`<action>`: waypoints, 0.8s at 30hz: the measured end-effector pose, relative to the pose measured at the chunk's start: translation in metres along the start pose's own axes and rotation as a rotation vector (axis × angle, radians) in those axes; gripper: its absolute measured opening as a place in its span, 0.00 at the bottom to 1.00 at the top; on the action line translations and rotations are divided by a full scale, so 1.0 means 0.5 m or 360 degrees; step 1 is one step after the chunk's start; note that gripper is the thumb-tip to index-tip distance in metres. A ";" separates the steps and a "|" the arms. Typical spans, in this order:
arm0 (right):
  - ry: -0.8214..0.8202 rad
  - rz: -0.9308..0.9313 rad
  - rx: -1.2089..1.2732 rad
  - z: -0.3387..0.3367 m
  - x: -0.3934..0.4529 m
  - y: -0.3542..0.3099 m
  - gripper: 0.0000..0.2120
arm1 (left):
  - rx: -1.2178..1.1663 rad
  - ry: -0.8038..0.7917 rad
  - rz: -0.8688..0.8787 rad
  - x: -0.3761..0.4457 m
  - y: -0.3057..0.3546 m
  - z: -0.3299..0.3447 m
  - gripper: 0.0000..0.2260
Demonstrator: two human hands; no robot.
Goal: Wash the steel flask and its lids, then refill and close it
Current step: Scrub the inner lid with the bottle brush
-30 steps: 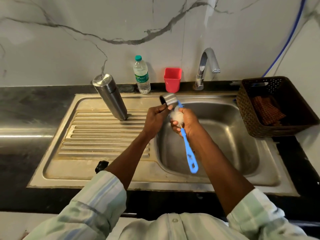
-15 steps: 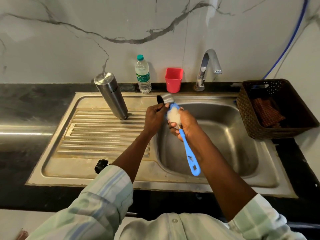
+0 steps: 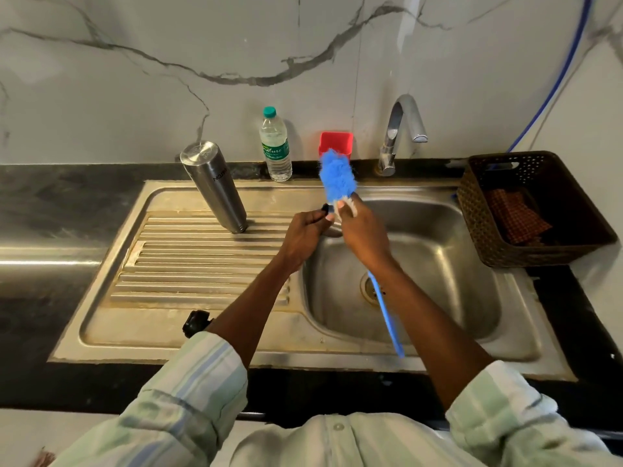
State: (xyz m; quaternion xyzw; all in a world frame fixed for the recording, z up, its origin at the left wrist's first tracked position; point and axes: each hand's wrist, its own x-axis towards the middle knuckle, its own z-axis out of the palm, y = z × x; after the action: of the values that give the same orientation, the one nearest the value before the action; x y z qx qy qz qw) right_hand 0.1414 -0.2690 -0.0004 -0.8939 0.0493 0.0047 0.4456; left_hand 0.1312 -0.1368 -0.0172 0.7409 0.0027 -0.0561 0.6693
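Across the black counter (image 3: 60,203) lies the steel sink unit (image 3: 236,342), and everything else sits relative to its basin (image 3: 438,264). Left of the basin, on the ribbed drainboard (image 3: 188,264), the steel flask (image 3: 215,188) stands mouth down, its base uppermost and leaning toward the wall. Right of the basin a dark woven basket (image 3: 478,210) holds a checked cloth (image 3: 515,217). Behind the basin, along the marble wall, stand a chrome tap (image 3: 403,129), a red cup (image 3: 336,143) and, further left, a clear water bottle (image 3: 274,146) with a green cap. Over the basin's left rim the two hands meet. The right hand (image 3: 362,230) grasps a blue bottle brush (image 3: 337,176) just below its fluffy head, which points up toward the wall, while the long handle runs down past the wrist over the drain (image 3: 367,288). The left hand (image 3: 303,230) has its fingers curled round a small dark-edged piece, most likely a flask lid (image 3: 326,208), though nearly all of it is hidden by the fingers. Near the drainboard's front edge, left of the basin, a small black cap (image 3: 195,323) lies beside the left forearm.
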 end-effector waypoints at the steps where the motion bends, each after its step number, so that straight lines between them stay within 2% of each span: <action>1: -0.0057 0.0032 0.0034 -0.007 0.014 0.003 0.20 | -0.0024 -0.0010 0.0001 -0.004 -0.006 -0.002 0.10; 6: -0.0169 -0.0205 -0.0317 0.013 -0.026 0.010 0.21 | -0.0335 0.0120 -0.0108 0.008 -0.020 -0.022 0.09; 8: -0.0181 -0.0063 -0.0050 0.003 -0.007 0.015 0.19 | -0.0451 0.0106 -0.0107 0.012 -0.027 -0.033 0.09; 10: -0.0252 0.0069 0.0239 -0.018 0.008 0.017 0.16 | -0.0724 0.0148 -0.0137 0.008 -0.029 -0.038 0.09; 12: -0.0238 -0.0038 0.0321 -0.015 -0.005 0.019 0.15 | -0.1017 0.0257 -0.0178 0.011 -0.026 -0.045 0.11; 15: -0.0282 -0.0243 0.0305 0.018 -0.044 0.011 0.16 | -0.1325 0.0410 -0.0269 0.017 -0.027 -0.045 0.09; 16: -0.0245 -0.0174 0.0309 0.024 -0.041 0.011 0.16 | -0.1415 0.0418 -0.0314 0.015 -0.030 -0.039 0.09; 19: -0.0210 0.0305 0.0560 0.015 -0.022 0.008 0.17 | -0.1581 0.0447 -0.0403 0.006 -0.028 -0.021 0.10; 20: -0.0218 0.0307 0.0604 0.019 -0.024 0.014 0.17 | -0.1649 0.0462 -0.0394 0.009 -0.026 -0.022 0.10; 24: -0.0224 -0.0047 0.0486 0.036 -0.071 0.016 0.18 | -0.1892 0.0568 -0.0377 0.033 -0.016 -0.050 0.14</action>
State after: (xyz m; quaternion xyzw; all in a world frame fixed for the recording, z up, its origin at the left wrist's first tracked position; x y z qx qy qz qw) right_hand 0.1059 -0.2562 -0.0156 -0.8138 0.0050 0.0531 0.5786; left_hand 0.1490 -0.1124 -0.0243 0.2350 0.2270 0.0057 0.9451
